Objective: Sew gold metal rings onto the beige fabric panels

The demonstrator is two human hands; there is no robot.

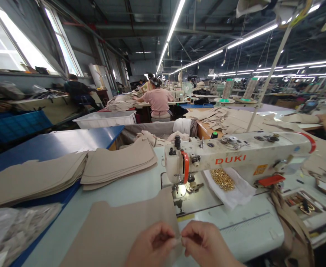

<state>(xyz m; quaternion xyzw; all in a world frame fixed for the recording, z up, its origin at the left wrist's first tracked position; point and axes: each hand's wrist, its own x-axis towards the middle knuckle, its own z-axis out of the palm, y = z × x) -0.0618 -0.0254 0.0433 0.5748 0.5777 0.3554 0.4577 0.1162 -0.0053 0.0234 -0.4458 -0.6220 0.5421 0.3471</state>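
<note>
A beige fabric panel (124,222) lies flat on the sewing table, its upper right corner by the needle area of a white sewing machine (207,157). My left hand (156,243) is closed in a pinch at the panel's right edge. Facing it, my right hand (203,241) has thumb and forefinger pressed together at that same edge. The fingertips of both hands nearly meet; whatever small thing may be between the right fingers cannot be made out. Gold-coloured metal pieces (222,179) lie heaped on a white cloth (242,191) under the machine arm.
Stacked beige panels (118,163) lie behind and left, beside another stack (37,178) on a blue table (68,141). A plastic bag (20,230) sits at lower left. On the right stands a tray of small parts (305,207). A person in pink (159,100) sits ahead.
</note>
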